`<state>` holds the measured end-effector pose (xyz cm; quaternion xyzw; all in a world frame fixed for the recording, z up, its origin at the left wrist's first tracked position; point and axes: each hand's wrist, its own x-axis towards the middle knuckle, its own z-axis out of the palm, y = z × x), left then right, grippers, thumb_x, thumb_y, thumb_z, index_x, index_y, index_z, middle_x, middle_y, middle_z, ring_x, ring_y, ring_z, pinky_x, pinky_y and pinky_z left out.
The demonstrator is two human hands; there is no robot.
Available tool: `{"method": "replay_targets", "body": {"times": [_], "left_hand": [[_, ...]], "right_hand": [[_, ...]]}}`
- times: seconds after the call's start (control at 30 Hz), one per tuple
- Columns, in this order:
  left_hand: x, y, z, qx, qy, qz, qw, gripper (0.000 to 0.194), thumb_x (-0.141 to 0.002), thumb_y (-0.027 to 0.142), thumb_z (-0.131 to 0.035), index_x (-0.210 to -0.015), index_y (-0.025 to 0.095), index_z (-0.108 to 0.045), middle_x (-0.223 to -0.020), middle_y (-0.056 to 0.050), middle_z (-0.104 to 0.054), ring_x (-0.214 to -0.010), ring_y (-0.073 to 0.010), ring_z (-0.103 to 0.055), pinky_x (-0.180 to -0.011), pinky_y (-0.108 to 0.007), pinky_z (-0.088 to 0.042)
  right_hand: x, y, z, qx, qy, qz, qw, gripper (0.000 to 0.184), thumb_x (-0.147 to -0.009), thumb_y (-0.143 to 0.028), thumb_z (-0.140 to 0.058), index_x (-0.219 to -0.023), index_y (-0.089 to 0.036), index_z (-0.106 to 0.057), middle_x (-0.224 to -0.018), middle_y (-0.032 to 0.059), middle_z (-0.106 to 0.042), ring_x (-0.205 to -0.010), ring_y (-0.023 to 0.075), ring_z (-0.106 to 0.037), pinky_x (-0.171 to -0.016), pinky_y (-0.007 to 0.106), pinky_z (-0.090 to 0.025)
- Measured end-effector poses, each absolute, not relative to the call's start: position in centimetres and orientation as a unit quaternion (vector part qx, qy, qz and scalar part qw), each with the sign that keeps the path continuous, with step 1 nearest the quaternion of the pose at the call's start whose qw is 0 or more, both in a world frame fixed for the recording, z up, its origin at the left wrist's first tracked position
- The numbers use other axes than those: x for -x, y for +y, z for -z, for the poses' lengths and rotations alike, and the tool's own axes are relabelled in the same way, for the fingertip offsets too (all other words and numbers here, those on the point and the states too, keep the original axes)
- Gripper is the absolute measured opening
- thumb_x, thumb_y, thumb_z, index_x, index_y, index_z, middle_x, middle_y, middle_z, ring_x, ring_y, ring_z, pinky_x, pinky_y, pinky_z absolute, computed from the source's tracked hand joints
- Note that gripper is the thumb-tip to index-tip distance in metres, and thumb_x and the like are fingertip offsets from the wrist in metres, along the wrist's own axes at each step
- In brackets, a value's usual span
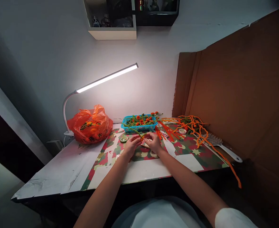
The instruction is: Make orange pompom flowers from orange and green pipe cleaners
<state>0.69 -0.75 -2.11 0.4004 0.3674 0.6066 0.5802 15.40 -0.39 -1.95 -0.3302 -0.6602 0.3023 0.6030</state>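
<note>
Flower (142, 138) is pinched in near-closed L hand (132, 145) & R hand (154, 143), behind counter's front edge (144, 179); prob light, bendy, best held by stem (135, 130).

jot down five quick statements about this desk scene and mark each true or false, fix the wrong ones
1. The left hand and right hand hold a small orange piece between them. True.
2. The red plastic bag stands right of the blue basket. False: the red plastic bag stands left of the blue basket.
3. The desk lamp is lit. True.
4. The white hairbrush lies in the blue basket. False: the white hairbrush lies at the right end of the table.
5. The red plastic bag is tied shut. False: its top is open, showing orange flowers.
</note>
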Motion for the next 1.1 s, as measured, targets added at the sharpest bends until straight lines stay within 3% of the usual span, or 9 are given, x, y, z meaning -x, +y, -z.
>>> {"method": "replay_targets", "body": {"times": [0.13, 0.37, 0.67, 0.93, 1.1], "left_hand": [[-0.89, -0.86, 2.1, -0.448, 0.386, -0.593, 0.547, 0.039, -0.05, 0.032, -0.083, -0.081, 0.015, -0.068, -0.081, -0.006, -0.07, -0.069, -0.0144, -0.065, -0.073, -0.03, -0.053], [-1.14, -1.25, 1.78, -0.513, 0.4, -0.559, 0.515, 0.038, -0.056, 0.043, -0.079, -0.08, 0.014, -0.069, -0.08, -0.007, -0.069, -0.069, -0.0156, -0.063, -0.067, -0.029, -0.052], [-1.47, -1.13, 2.12, -0.519, 0.383, -0.536, 0.545, 0.038, -0.057, 0.046, -0.076, -0.07, 0.012, -0.066, -0.065, -0.003, -0.061, -0.055, -0.0116, -0.057, -0.052, -0.023, -0.047], [-1.63, -1.01, 2.48, -0.55, 0.428, -0.543, 0.469, 0.036, -0.06, 0.044, -0.075, -0.07, 0.012, -0.063, -0.059, -0.002, -0.06, -0.05, -0.0111, -0.056, -0.046, -0.02, -0.041], [-1.73, -1.09, 2.51, -0.556, 0.439, -0.553, 0.44, 0.035, -0.057, 0.043, -0.077, -0.068, 0.012, -0.064, -0.063, -0.005, -0.065, -0.054, -0.0141, -0.06, -0.049, -0.022, -0.046]], "right_hand": [[-15.42, -0.55, 1.71, 0.33, -0.679, -0.264, 0.601, 0.014, -0.076, -0.028, -0.06, -0.083, -0.019, -0.067, -0.084, 0.0047, -0.067, -0.078, 0.0176, -0.063, -0.07, 0.029, -0.05], [-15.46, -0.64, 1.52, 0.325, -0.694, -0.236, 0.598, 0.015, -0.078, -0.031, -0.061, -0.075, -0.021, -0.07, -0.075, 0.0048, -0.068, -0.073, 0.0184, -0.063, -0.065, 0.029, -0.049], [-15.55, -0.95, 1.48, 0.348, -0.661, -0.299, 0.594, 0.017, -0.071, -0.035, -0.067, -0.072, -0.019, -0.072, -0.069, 0.0044, -0.07, -0.065, 0.0188, -0.064, -0.06, 0.028, -0.05], [-15.71, -1.2, 1.53, 0.34, -0.684, -0.28, 0.582, 0.019, -0.07, -0.037, -0.068, -0.069, -0.019, -0.073, -0.059, 0.0023, -0.067, -0.056, 0.0164, -0.061, -0.053, 0.026, -0.046], [-15.84, -1.16, 1.55, 0.351, -0.689, -0.277, 0.571, 0.015, -0.069, -0.034, -0.068, -0.069, -0.02, -0.073, -0.058, 0.0018, -0.066, -0.055, 0.0163, -0.059, -0.052, 0.026, -0.044]]}}
